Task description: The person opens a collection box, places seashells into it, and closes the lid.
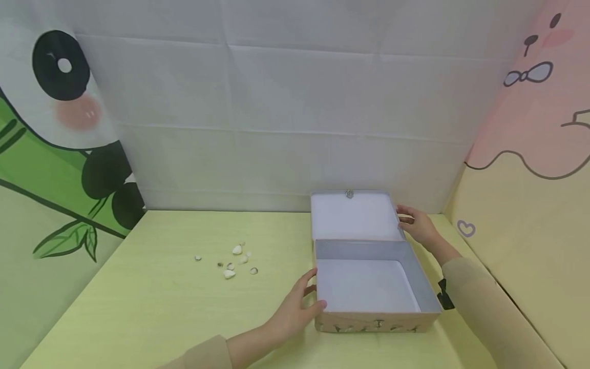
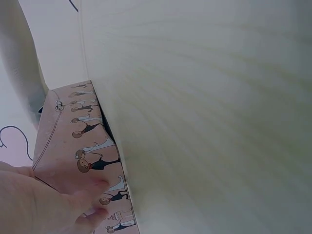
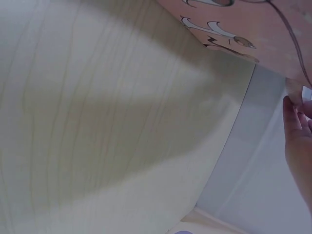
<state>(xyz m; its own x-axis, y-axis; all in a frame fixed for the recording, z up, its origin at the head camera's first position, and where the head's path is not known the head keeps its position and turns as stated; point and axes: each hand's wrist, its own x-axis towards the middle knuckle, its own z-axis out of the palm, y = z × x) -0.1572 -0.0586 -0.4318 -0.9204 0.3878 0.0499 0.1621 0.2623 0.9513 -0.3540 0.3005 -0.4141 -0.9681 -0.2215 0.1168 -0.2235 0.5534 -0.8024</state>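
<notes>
A box (image 1: 378,322) with a pale inside and printed figures on its outer walls stands on the table, lid up and nothing in it. My left hand (image 1: 295,310) holds the near left corner, thumb at the front rim and fingers along the left wall. In the left wrist view, fingertips rest on the printed wall (image 2: 97,151). With my right hand (image 1: 417,225) I grip the right edge of the raised lid (image 1: 357,218), which leans back. The right wrist view shows the curled fingers (image 3: 291,117) at the lid's edge.
Several small seashells (image 1: 229,274) lie scattered on the yellow wood-grain table (image 1: 161,302), left of the box. A white sheet (image 1: 276,102) hangs behind the table. Printed panels flank it, a green one (image 1: 32,164) left and a pink and yellow one (image 1: 530,205) right.
</notes>
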